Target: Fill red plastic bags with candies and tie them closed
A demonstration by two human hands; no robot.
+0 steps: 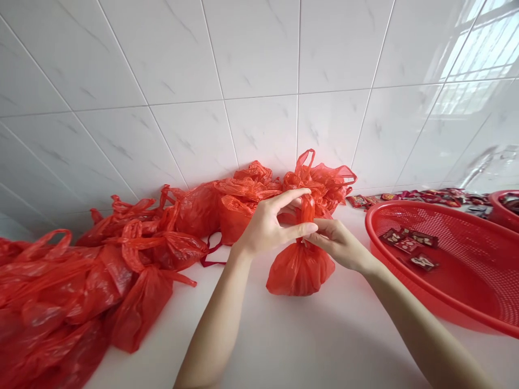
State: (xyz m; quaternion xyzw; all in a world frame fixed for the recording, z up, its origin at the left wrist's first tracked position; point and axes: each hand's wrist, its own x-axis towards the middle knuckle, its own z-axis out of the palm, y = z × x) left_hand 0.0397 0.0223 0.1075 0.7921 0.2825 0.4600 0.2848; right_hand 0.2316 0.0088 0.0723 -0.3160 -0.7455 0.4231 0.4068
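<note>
As left hand (275,219) and right hand (338,240) pinch its neck (308,209), the bag (300,271) bulges.
Likely light, slippery (soft, thin plastic); best gripped there.

You are gripping the gathered neck of a small red bag (300,273) with both hands: your left hand (268,222) is curving around it from the left, and your right hand (338,243) is pinching it from the right. The bag's full, rounded body is hanging below your fingers, just above or on the white table (279,346); you cannot tell which. More red bags (109,270) are lying heaped to your left, and others are sitting along the tiled wall (259,59). On your right, a red basket (458,292) is holding a few dark packets (409,246), while more wrapped packets (425,196) are lying behind it.
</note>
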